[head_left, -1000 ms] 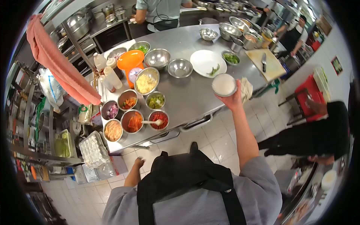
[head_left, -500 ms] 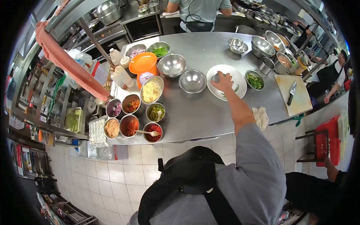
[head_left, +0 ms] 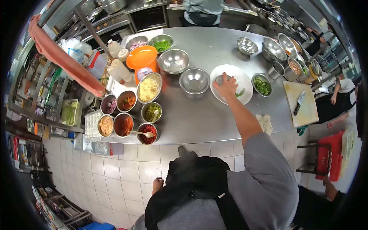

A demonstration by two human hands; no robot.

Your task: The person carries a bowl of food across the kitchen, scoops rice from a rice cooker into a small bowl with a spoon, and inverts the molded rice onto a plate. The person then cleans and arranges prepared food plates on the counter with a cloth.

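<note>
My right hand (head_left: 227, 87) reaches over the white plate (head_left: 242, 75), its fingers curved over a small grey round thing (head_left: 220, 79), perhaps a mould or little dish. Green slices (head_left: 240, 92) lie on the plate beside my palm. To the left of the plate stands a steel bowl (head_left: 194, 81); to its right, a bowl of chopped greens (head_left: 262, 85). Low beside my apron, my left hand (head_left: 157, 184) shows only in part. Its fingers are curled, with a small dark spot at their tips that I cannot identify.
Steel pots of chopped ingredients (head_left: 148, 133) crowd the left front, near an orange container (head_left: 142, 57) and squeeze bottles (head_left: 119, 71). A knife (head_left: 299, 103) rests on a cutting board (head_left: 299, 112) at right. A cloth (head_left: 264, 123) lies at the front edge. People stand beyond the counter.
My left hand has come into view beside the apron. My right hand stays at the small round thing, its fingers shifted slightly over it. The whole view has tilted a little.
</note>
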